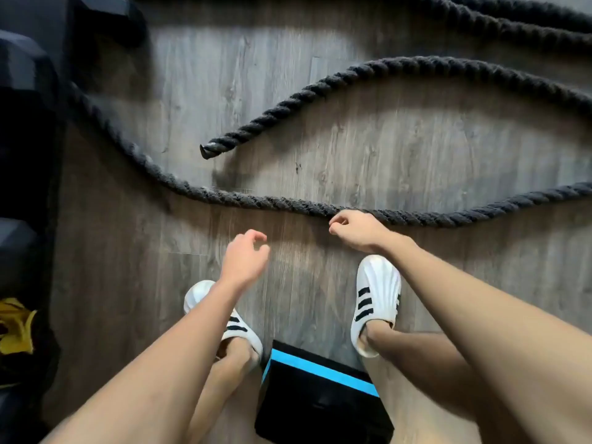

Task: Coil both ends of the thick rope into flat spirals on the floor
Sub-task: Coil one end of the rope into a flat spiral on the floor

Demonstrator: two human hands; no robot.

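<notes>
A thick black twisted rope (256, 200) snakes loosely across the wooden floor. One free end (206, 150) lies in the middle, its strand curving up and off to the right. A second strand runs from the dark left side along the floor just past my hands. More rope lies at the top right (499, 24). My right hand (355, 230) hovers at this near strand, fingers curled, touching or nearly touching it. My left hand (245, 259) hangs above bare floor a little short of the rope, fingers loosely apart, holding nothing.
My feet in white slip-on shoes (376, 302) stand on the wood floor (352, 155). A black box with a blue stripe (320, 392) sits between my legs. Dark equipment (25, 123) lines the left side, with something yellow (16, 325) beside it.
</notes>
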